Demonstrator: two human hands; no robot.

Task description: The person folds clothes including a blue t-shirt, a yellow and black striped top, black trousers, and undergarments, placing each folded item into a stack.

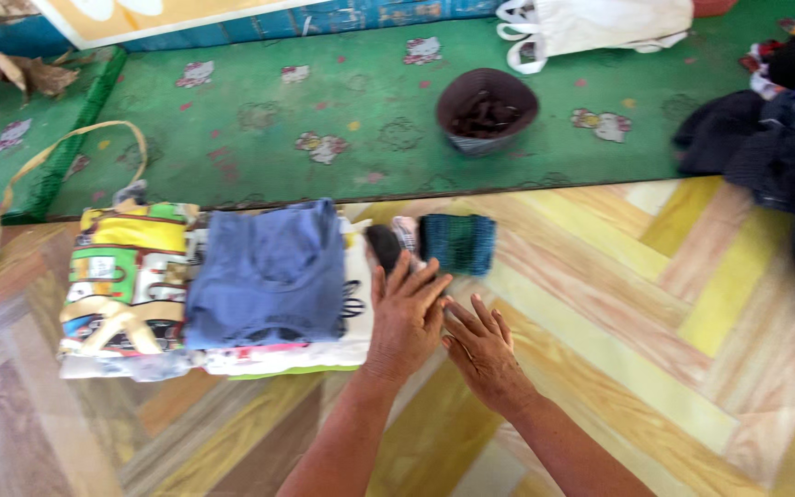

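Head view: my left hand [406, 317] lies flat, unclenched, on the small folded clothes [443, 244] right of the blue shirt [267, 276]; right hand [480, 345] open alongside. A careless nudge might topple them.

Herringbone-patterned floor [655, 304] in yellow, pink and brown, green patterned mat [324, 110] beyond, bright daylight.
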